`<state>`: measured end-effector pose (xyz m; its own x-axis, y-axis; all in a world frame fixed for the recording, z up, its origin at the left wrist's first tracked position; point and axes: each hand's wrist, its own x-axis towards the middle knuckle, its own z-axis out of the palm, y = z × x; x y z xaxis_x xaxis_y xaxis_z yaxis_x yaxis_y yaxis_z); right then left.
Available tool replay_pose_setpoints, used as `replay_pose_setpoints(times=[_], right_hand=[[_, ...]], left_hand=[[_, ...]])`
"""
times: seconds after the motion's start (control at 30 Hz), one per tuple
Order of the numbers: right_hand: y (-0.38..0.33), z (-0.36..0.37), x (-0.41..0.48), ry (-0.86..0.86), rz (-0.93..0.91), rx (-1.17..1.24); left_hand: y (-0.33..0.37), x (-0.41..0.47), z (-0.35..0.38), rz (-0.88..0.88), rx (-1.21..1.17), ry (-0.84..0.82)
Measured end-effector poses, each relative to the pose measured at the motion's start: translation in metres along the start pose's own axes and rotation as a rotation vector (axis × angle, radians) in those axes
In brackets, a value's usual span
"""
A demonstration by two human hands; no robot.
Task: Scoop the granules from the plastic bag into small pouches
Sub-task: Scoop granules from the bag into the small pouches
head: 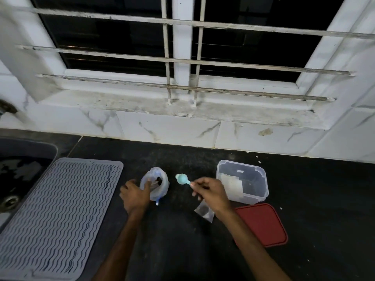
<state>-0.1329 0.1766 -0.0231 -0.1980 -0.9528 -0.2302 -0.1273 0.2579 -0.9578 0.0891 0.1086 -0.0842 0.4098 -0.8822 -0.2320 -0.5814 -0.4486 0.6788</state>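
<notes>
Your left hand [136, 194] is pinching the rim of the plastic bag [157, 184], I'd guess to keep the mouth propped open and the bag upright on the counter [182, 250], with dark granules [159, 180] showing inside. Your right hand [209, 191] grips the teal spoon [182, 179] by its handle, bowl hovering just beside the bag (can't tell if it's loaded). A small pouch [204, 212] lies flat under that wrist, handy for filling.

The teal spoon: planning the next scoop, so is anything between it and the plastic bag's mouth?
Nothing visible. Only bare counter lies between the teal spoon, held by the right hand, and the plastic bag; the left hand grips the bag's left rim, off that path.
</notes>
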Motion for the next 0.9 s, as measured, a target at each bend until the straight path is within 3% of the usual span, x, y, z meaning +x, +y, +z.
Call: replay_pose_setpoints(times=[0.1,0.2,0.33,0.43,0.57,0.7,0.9], right_hand=[[-0.005,0.042,0.024,0.031,-0.196,-0.317],[-0.003,0.073,0.038,-0.031,-0.317,-0.66],[0.008,0.091,0.045,-0.159,-0.318,-1.126],[0.018,0.094,0.047,-0.162,-0.269,-1.307],[0.024,0.095,0.044,-0.062,-0.24,-1.281],[0.03,0.088,0.043,0.053,-0.109,-1.088],[0.037,0.088,0.04,0.048,0.024,-0.901]], left_hand=[[-0.014,0.006,0.008,-0.111,0.05,-0.193],[-0.021,0.008,0.018,-0.12,-0.014,-0.192],[-0.027,0.009,0.02,-0.058,0.005,-0.215],[-0.025,0.007,0.018,-0.029,0.016,-0.184],[-0.015,0.002,0.019,0.032,-0.087,-0.146],[-0.006,-0.006,0.019,0.091,-0.275,-0.047],[-0.007,-0.001,0.036,0.116,-0.054,-0.277]])
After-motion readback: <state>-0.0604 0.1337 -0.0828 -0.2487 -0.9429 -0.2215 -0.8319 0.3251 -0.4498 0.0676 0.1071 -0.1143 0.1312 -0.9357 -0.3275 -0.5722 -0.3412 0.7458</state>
